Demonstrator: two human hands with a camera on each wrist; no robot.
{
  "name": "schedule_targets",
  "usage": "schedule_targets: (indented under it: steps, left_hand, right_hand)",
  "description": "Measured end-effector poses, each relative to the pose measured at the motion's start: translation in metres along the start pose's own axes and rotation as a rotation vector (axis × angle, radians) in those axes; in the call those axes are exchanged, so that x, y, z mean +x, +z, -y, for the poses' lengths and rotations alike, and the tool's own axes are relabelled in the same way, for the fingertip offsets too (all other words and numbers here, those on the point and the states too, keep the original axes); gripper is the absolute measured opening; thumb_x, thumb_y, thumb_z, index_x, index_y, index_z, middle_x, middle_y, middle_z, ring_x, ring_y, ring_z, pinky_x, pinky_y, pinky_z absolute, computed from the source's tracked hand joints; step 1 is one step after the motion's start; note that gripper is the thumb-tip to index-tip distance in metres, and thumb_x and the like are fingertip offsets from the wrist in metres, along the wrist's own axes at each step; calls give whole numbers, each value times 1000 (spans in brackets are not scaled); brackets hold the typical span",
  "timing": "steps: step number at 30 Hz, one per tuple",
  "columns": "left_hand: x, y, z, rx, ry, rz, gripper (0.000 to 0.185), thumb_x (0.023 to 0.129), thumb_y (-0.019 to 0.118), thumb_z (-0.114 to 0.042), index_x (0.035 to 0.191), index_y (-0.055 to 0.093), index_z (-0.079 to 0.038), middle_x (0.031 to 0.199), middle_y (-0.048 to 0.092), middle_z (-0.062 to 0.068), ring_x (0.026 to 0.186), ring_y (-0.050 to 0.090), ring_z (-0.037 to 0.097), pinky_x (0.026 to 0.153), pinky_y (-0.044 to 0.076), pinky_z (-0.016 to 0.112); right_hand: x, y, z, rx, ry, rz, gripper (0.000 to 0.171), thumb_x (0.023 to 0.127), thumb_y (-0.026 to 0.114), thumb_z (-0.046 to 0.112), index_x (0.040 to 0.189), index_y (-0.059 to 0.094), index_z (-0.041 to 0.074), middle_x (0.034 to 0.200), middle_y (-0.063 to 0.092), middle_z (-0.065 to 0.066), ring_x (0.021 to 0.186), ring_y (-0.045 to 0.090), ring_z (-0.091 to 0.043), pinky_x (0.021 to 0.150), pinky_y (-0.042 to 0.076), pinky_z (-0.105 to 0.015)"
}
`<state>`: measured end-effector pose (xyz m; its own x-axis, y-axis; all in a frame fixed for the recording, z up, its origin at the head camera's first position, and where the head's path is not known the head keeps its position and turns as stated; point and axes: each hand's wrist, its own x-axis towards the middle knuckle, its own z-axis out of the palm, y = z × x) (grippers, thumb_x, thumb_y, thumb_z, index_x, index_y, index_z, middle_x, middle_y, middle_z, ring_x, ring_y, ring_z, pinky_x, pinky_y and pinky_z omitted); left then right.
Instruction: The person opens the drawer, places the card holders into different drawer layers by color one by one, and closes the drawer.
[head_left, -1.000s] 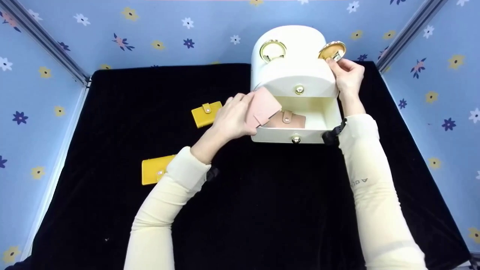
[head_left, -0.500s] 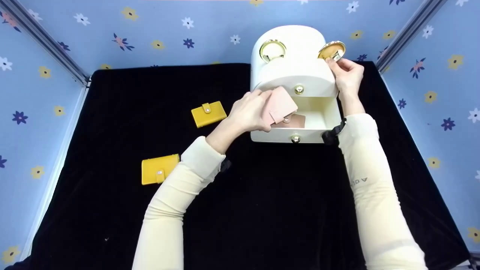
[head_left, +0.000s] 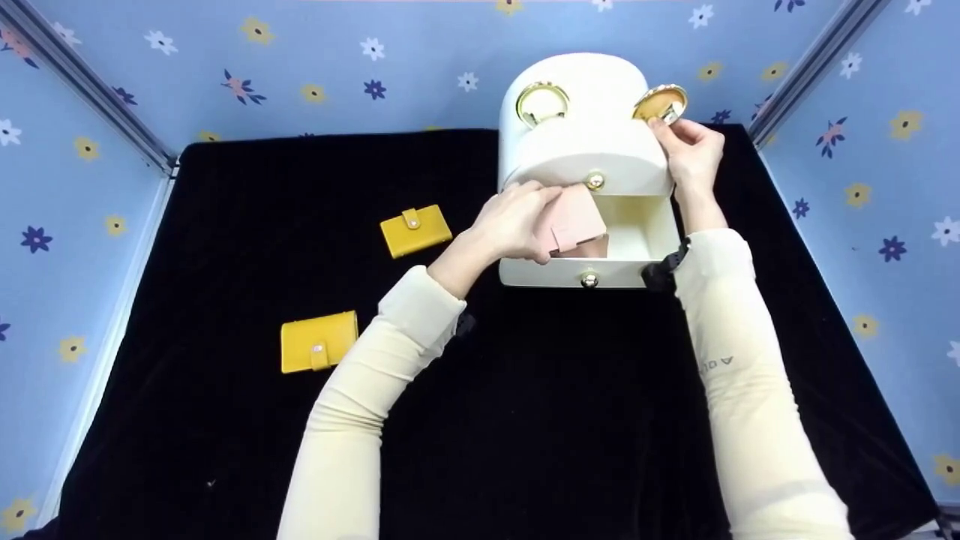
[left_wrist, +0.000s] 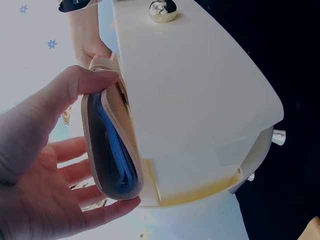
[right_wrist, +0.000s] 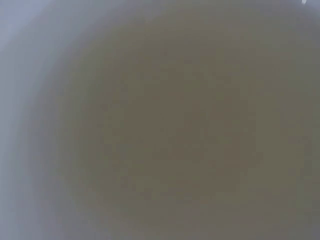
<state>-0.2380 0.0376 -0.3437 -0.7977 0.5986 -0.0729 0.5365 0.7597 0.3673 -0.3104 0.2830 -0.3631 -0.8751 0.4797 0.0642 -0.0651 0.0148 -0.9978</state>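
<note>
My left hand [head_left: 514,221] grips a pink wallet [head_left: 574,217] above the pulled-out lower drawer [head_left: 637,225] of a white drawer box [head_left: 592,135]. In the left wrist view, thumb and fingers hold the wallet [left_wrist: 112,145] edge-on, and something blue shows inside its folds. A second, darker pink wallet [head_left: 596,247] lies in the drawer, mostly hidden under the held one. My right hand [head_left: 694,154] pinches the base of the gold-rimmed round ear [head_left: 661,101] at the box's upper right. The right wrist view is only a blur.
Two yellow wallets lie on the black cloth [head_left: 525,420]: one [head_left: 415,231] just left of the box, another [head_left: 319,343] nearer the left forearm. The upper drawer, with its gold knob [head_left: 595,181], is closed. Flowered blue panels [head_left: 337,67] enclose the back and sides.
My left hand has carried the pink wallet rightward over the open drawer, covering more of the wallet inside. The right hand has stayed at the ear.
</note>
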Motion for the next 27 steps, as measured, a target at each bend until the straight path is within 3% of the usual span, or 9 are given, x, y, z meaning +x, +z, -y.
schedule_targets:
  steps: [9, 20, 27]
  left_hand:
    - [4, 3, 1, -61, 115, -39, 75, 66, 76, -17, 131, 41, -4, 129, 44, 8, 118, 38, 20, 100, 26, 26]
    - [-11, 9, -10, -60, 59, -103, 53, 80, 64, -23, 128, 46, -6, 125, 48, 6, 114, 45, 19, 94, 36, 30]
    - [-19, 20, -15, -97, 34, -201, 44, 82, 62, -25, 121, 53, -9, 119, 54, 2, 109, 50, 17, 87, 42, 31]
  right_hand:
    - [-2, 0, 0, -1, 4, 3, 12, 67, 77, 13, 74, 72, 6, 65, 63, 1, 60, 55, -10, 61, 44, -20]
    - [-1, 0, 1, 28, 11, -2, 13, 66, 77, 11, 76, 71, 5, 65, 63, 0, 60, 57, -10, 61, 45, -20]
    - [-1, 0, 2, -6, 9, 11, 14, 67, 77, 15, 77, 71, 6, 65, 63, 1, 60, 57, -11, 60, 44, -20]
